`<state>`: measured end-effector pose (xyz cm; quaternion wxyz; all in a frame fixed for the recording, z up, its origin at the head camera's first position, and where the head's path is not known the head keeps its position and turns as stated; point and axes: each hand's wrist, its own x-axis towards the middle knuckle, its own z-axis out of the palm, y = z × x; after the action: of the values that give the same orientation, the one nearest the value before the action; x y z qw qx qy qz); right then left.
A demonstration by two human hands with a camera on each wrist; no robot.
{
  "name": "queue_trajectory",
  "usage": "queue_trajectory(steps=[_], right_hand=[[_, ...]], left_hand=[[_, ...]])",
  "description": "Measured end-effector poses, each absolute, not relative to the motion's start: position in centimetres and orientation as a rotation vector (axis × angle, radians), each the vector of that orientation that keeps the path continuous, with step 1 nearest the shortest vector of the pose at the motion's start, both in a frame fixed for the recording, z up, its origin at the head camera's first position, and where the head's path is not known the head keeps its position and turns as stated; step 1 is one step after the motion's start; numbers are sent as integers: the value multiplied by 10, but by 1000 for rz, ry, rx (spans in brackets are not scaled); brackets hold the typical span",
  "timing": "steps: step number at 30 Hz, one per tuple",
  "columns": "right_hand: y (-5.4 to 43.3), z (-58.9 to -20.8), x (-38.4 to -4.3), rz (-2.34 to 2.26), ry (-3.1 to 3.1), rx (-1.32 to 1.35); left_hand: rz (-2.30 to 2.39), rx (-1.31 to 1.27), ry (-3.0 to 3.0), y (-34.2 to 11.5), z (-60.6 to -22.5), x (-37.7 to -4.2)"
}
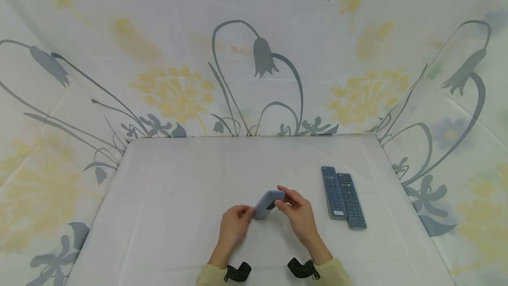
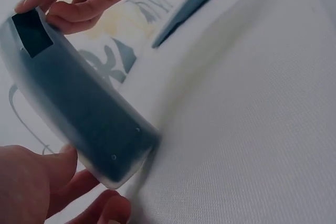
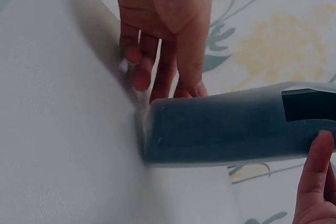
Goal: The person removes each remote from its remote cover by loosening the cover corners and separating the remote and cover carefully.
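A long, slightly curved blue-grey remote control cover [image 1: 263, 206] is held tilted above the white table. It has a milky see-through edge and a dark rectangular cut-out near one end, plain in the left wrist view; I cannot tell whether a remote is inside. My left hand [image 1: 234, 225] pinches the edge near the lower end, with the thumb on one side and fingers behind. At the upper end, beside the cut-out, my right hand [image 1: 298, 215] grips the cover [image 3: 226, 129] between thumb and fingers. Its far side is hidden in both wrist views.
To the right of my right hand lie two dark blue remotes, a left one [image 1: 333, 193] with a white label and a right one [image 1: 351, 202], side by side with buttons up. The white table [image 1: 178, 189] meets flower-printed cloth [image 1: 238, 78] at its back and sides.
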<state>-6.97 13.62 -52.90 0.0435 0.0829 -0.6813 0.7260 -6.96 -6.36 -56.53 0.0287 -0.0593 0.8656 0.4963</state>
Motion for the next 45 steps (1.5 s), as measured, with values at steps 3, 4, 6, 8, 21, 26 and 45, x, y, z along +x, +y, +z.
queue_trajectory(steps=[3,4,6,8,21,26,45], right_hand=[[131,-529,-71,2131,-2122,266],[129,-529,-72,2098,-2140,271],[126,-528,-73,2040,-2166,273],[123,-526,-74,1999,-2178,272],[104,-510,-72,1783,-2260,319],[105,-526,-76,1690,-2295,356],[112,-537,-71,1218,-2223,572]], left_hand=[[1613,-152,2685,-62,-563,-71],[1655,-128,2679,-62,-562,-71],[1751,-40,2676,-61,-559,-72],[1839,71,2681,-59,-555,-73],[2020,527,2807,-59,-536,-77],[2011,569,2835,-59,-534,-77],[1801,885,3136,-64,-543,-76]])
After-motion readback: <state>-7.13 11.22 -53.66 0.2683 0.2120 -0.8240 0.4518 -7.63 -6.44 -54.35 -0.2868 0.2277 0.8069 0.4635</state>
